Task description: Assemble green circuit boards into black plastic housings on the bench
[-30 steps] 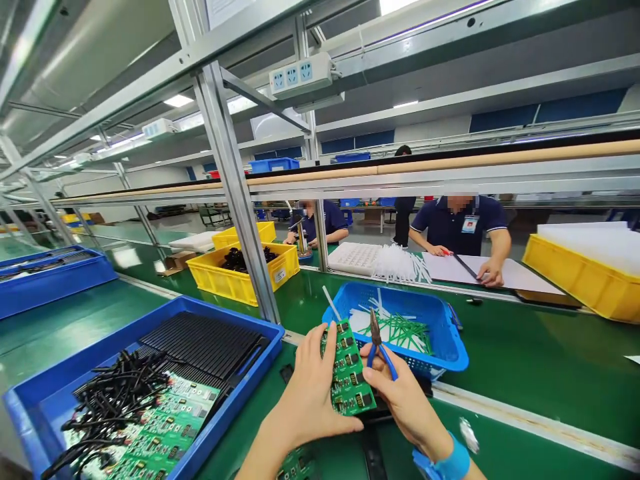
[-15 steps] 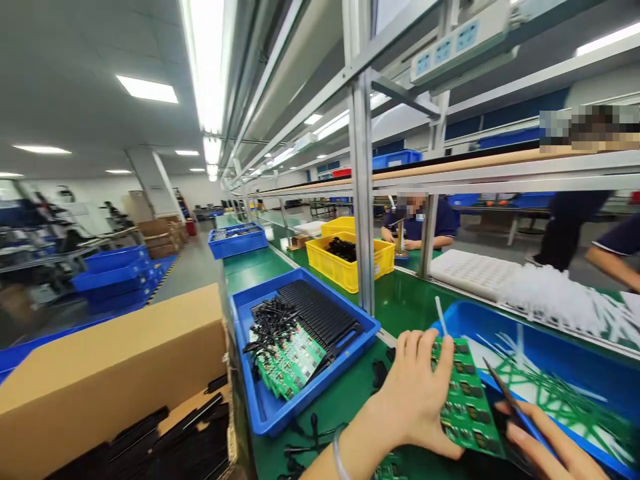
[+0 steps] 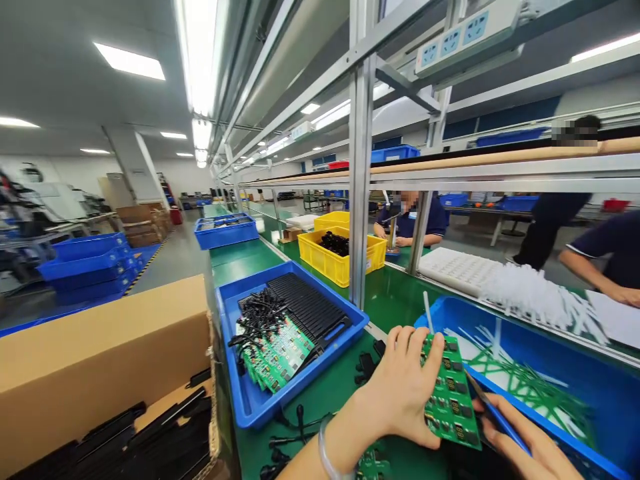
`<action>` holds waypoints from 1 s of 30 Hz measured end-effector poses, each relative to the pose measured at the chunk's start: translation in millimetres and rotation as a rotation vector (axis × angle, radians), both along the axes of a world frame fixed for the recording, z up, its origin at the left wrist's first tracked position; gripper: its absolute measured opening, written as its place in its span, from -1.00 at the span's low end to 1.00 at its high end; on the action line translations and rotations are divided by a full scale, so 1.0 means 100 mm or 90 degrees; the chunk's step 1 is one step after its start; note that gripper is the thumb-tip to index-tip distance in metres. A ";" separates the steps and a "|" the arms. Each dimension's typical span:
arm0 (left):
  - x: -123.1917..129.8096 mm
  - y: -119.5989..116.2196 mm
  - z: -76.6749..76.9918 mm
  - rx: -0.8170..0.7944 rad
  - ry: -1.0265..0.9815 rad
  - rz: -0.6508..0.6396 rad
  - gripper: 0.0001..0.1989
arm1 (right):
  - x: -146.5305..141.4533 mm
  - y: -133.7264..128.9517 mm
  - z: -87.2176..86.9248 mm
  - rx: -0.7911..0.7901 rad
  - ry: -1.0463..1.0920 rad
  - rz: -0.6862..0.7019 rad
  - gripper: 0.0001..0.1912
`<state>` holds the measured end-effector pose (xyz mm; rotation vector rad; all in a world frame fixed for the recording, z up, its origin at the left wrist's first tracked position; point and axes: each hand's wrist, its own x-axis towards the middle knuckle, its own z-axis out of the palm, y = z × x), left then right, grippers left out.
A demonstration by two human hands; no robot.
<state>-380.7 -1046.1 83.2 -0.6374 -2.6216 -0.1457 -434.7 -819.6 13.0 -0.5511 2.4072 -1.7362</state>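
Observation:
My left hand (image 3: 397,387) is closed around a green circuit board panel (image 3: 453,393), thumb at its lower edge and fingers over the top. Small black displays sit in a row along the panel. Between the fingers of my right hand (image 3: 520,433) is a slim pointed tool with a blue handle (image 3: 506,423), its dark tip close to the panel's right edge. Whether the tip touches the board I cannot tell. Part of another green board (image 3: 373,463) shows below my left wrist. Black cables (image 3: 300,427) with plugs lie on the green bench beside my forearm.
A blue tray (image 3: 240,407) holds green boards, black cables and black ribbed parts. Right of my hands, a blue bin (image 3: 600,387) contains green and white strips. A cardboard box (image 3: 100,333) stands left. Beyond the metal post (image 3: 361,167) are yellow bins (image 3: 320,263) and seated people.
The tool's tip has come down and left to the panel's edge, with my right hand following. The board is tilted slightly differently in my left hand. The whole view has shifted a little.

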 end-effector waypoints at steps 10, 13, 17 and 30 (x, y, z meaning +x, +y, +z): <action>0.00 -0.02 0.03 0.015 -0.074 0.009 0.29 | 0.23 -0.17 0.41 -0.033 -0.015 0.041 -0.73; 0.00 -0.03 0.02 0.052 -0.068 -0.025 0.32 | 0.28 -0.18 0.42 -0.147 -0.203 0.095 -0.77; 0.01 -0.01 0.01 0.137 -0.066 -0.071 0.36 | 0.33 -0.21 0.44 -0.400 -0.500 0.174 -0.67; -0.04 -0.17 0.05 0.095 0.065 0.083 0.18 | 0.28 -0.10 0.56 -0.130 -0.186 0.123 -0.73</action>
